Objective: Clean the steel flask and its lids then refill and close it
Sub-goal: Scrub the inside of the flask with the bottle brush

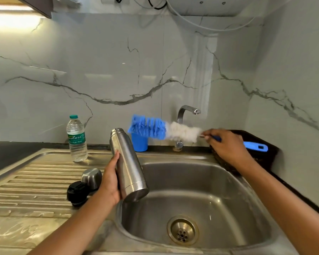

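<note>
The sink (pixel 210 190) is lying nearest, its drain (pixel 182 230) sitting at the basin's six o'clock. Over the basin's left edge, the left hand (pixel 110 183) is gripping the open steel flask (pixel 129 162) around its lower body, mouth tilting toward eleven o'clock. At the flask's eight o'clock, the black inner lid (pixel 77 193) and steel cap (pixel 91 177) are lying side by side on the drainboard (pixel 35 181). The right hand (pixel 226 148) is clutching a bottle brush (pixel 155 128) by its handle, bristles pointing to nine o'clock, near the flask's mouth. Farther back, a water bottle (pixel 76 140) is standing at the flask's ten o'clock.
</note>
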Demonstrator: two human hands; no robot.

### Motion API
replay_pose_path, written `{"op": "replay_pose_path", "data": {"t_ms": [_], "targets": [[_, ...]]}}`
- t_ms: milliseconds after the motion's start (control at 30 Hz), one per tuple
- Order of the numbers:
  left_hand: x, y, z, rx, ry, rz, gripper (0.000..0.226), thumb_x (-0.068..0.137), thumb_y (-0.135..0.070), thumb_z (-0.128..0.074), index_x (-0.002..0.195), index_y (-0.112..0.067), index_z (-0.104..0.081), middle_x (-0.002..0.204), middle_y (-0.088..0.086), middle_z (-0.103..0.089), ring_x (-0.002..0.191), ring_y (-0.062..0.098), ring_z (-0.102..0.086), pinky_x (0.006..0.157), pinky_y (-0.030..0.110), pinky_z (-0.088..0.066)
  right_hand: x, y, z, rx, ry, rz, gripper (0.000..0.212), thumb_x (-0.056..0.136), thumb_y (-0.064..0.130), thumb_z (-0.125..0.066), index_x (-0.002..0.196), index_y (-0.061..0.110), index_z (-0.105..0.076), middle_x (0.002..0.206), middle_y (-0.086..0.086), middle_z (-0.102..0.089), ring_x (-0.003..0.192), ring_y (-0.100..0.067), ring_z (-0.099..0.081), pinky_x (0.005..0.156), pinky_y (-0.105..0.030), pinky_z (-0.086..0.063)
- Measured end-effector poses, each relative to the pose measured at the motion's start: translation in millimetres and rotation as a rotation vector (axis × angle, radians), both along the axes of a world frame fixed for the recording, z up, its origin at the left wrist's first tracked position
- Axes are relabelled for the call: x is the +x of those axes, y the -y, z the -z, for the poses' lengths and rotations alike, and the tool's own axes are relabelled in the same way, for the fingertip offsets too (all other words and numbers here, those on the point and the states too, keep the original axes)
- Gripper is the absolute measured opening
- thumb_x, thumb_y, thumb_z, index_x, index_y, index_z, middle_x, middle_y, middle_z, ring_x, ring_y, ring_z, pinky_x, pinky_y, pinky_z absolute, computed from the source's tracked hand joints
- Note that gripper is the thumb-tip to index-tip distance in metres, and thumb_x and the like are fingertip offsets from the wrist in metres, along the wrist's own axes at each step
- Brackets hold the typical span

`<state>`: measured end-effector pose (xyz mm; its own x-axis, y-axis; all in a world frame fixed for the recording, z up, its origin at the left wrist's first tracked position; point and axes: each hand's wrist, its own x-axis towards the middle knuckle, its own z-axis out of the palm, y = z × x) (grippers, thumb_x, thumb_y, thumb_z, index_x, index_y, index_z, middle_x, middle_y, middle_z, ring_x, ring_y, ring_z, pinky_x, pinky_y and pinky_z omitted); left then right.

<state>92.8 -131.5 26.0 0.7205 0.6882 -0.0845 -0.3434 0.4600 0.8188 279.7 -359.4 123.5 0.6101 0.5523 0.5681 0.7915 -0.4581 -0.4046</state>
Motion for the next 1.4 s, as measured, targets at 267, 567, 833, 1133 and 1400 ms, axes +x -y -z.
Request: {"op": "replay_pose_path", "data": {"t_ms": [267,567,833,1133,1400], "targets": [[0,9,1,0.068,0.010,0.080,0.066,0.075,-0.060,-0.056,0.122,-0.014,-0.058,0.100,0.020,-0.065,0.084,0.033,-0.063,0.073,0.040,-0.051,28,-22,46,0.052,-0.052,-0.139,0.018,0.090,0.027,-0.062,0.104,0.023,-0.072,0.088,0.009,-0.062,0.098,-0.020,-0.057,0.095,-0.047,-0.038],[-1,2,0,0.067,0.091,0.043,0.064,0.079,-0.061,-0.050,0.124,-0.016,-0.059,0.093,0.013,-0.071,0.081,0.030,-0.068,0.069,0.040,-0.052,50,-7,73,-0.040,-0.063,-0.365,0.017,0.088,0.046,-0.056,0.103,0.044,-0.064,0.082,0.013,-0.054,0.088,-0.001,-0.049,0.090,-0.049,-0.041],[4,6,-1,0.088,0.093,0.043,0.053,0.086,-0.059,-0.046,0.117,-0.018,-0.061,0.093,0.012,-0.071,0.078,0.027,-0.070,0.068,0.038,-0.052,61,2,71,0.032,-0.053,-0.414,0.022,0.088,0.048,-0.056,0.104,0.037,-0.066,0.083,0.009,-0.058,0.089,-0.017,-0.055,0.084,-0.037,-0.042],[2,5,0,0.076,0.162,-0.029,0.049,0.081,-0.054,-0.054,0.113,-0.017,-0.063,0.099,0.011,-0.069,0.091,0.027,-0.065,0.075,0.040,-0.050,68,-33,70,0.124,-0.173,-0.368,0.019,0.090,0.015,-0.062,0.105,0.026,-0.068,0.087,-0.006,-0.063,0.085,-0.015,-0.056,0.081,-0.030,-0.042],[-1,9,-5,0.034,0.175,0.101,0.071,0.073,-0.070,-0.047,0.121,-0.018,-0.057,0.109,0.020,-0.069,0.096,0.038,-0.067,0.085,0.051,-0.050,57,19,77,-0.026,-0.264,-0.488,0.021,0.086,0.026,-0.060,0.102,0.032,-0.072,0.087,0.007,-0.061,0.088,-0.003,-0.056,0.080,-0.013,-0.043]]}}
